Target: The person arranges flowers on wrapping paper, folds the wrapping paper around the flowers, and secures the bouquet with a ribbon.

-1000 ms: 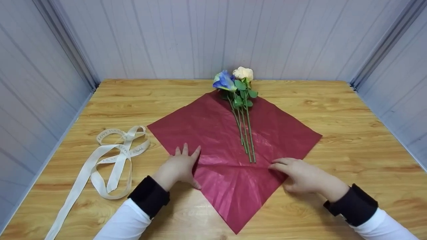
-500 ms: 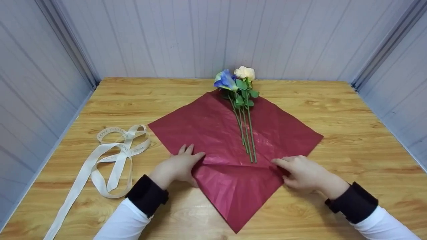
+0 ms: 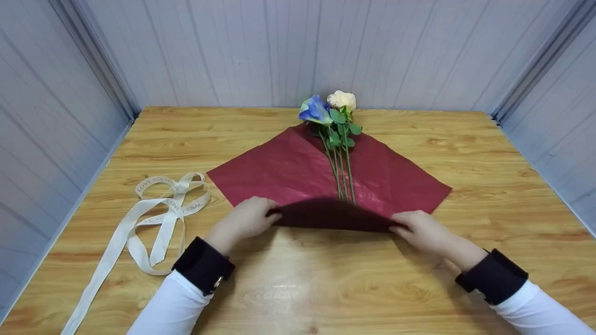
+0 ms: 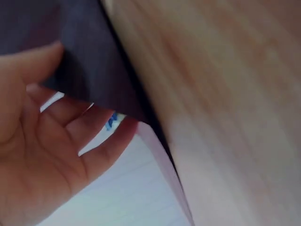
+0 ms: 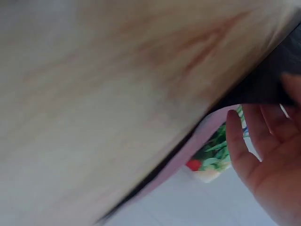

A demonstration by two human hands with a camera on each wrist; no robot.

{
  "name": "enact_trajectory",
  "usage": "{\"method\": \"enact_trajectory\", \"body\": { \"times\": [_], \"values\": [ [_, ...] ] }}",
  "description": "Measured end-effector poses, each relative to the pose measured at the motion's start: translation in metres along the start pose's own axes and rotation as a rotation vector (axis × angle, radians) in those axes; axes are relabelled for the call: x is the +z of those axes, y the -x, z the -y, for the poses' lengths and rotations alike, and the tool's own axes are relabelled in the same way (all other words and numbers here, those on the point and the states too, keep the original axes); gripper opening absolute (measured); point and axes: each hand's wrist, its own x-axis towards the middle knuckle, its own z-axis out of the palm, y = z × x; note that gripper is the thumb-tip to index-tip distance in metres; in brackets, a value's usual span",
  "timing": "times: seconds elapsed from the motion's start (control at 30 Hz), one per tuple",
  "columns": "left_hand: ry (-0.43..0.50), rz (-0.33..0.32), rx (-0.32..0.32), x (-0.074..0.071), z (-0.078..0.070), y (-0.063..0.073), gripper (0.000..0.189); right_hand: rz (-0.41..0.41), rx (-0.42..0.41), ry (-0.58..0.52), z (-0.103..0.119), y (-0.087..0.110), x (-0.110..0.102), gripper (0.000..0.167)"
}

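Observation:
A dark red sheet of wrapping paper (image 3: 265,170) lies on the table with its near part lifted and folded up, showing a darker underside (image 3: 333,216). My left hand (image 3: 247,217) pinches the fold's left end. At the right end, my right hand (image 3: 421,230) pinches it between thumb and fingers. In the left wrist view the thumb of the left hand (image 4: 56,127) lies over the paper, the fingers behind it. On the sheet rest a blue flower (image 3: 314,110) and a cream rose (image 3: 342,99). The raised flap hides the lower ends of their green stems (image 3: 341,172).
A cream ribbon with printed lettering (image 3: 111,246) lies looped on the wooden table (image 3: 298,288), left of the paper, its tail running toward the near left. Pale panelled walls (image 3: 288,51) enclose the table at the back and both sides.
The paper's near corner, flat and pointing toward me before, has been lifted and folded away over the stem ends. Both hands have closed on the fold's ends; the left hand has risen slightly.

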Motion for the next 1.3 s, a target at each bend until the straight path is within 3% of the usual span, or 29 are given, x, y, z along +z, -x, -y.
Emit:
{"method": "enact_trajectory", "body": {
  "times": [0.13,0.2,0.3,0.37,0.43,0.5,0.57,0.67,0.77,0.87,1.0,1.1,1.23,1.3],
  "values": [
    [-0.059,-0.015,-0.124,0.002,-0.004,-0.008,0.015,-0.029,0.208,-0.121,-0.007,-0.001,-0.002,0.012],
    [-0.106,-0.013,-0.17,0.004,-0.007,-0.01,0.029,-0.019,0.293,-0.125,-0.009,-0.002,-0.002,0.009],
    [-0.197,-0.042,-0.182,0.01,-0.015,-0.012,0.055,0.015,0.378,-0.097,-0.011,-0.004,-0.002,0.005],
    [-0.265,-0.083,-0.136,0.015,-0.021,-0.012,0.066,0.033,0.407,-0.072,-0.011,-0.005,-0.002,0.006],
    [-0.314,-0.088,-0.044,0.021,-0.028,-0.011,0.066,0.045,0.425,-0.051,-0.009,-0.007,-0.002,0.006],
    [-0.307,-0.024,0.058,0.026,-0.034,-0.009,0.065,0.052,0.436,-0.026,-0.006,-0.008,-0.002,0.006],
    [-0.267,0.106,0.139,0.03,-0.04,-0.007,0.065,0.057,0.439,0.012,-0.003,-0.009,-0.001,0.006],
    [-0.171,0.307,0.129,0.035,-0.047,-0.004,0.069,0.016,0.387,0.131,0.003,-0.009,0.003,0.007],
    [-0.163,0.392,0.083,0.038,-0.05,-0.003,0.074,-0.057,0.276,0.262,0.015,-0.015,0.013,0.016],
    [-0.176,0.41,0.067,0.04,-0.051,-0.003,0.074,-0.033,0.151,0.323,0.036,-0.029,0.027,0.037],
    [-0.192,0.401,0.081,0.043,-0.05,-0.004,0.075,0.199,0.049,0.261,0.069,-0.051,0.044,0.061],
    [-0.208,0.391,0.087,0.044,-0.049,-0.004,0.077,0.335,0.011,0.235,0.086,-0.062,0.053,0.068],
    [-0.207,0.378,0.062,0.046,-0.049,-0.002,0.074,0.397,-0.008,0.265,0.097,-0.068,0.059,0.073],
    [-0.205,0.373,0.011,0.045,-0.051,0.001,0.074,0.4,-0.016,0.278,0.098,-0.069,0.06,0.073]
  ]
}}
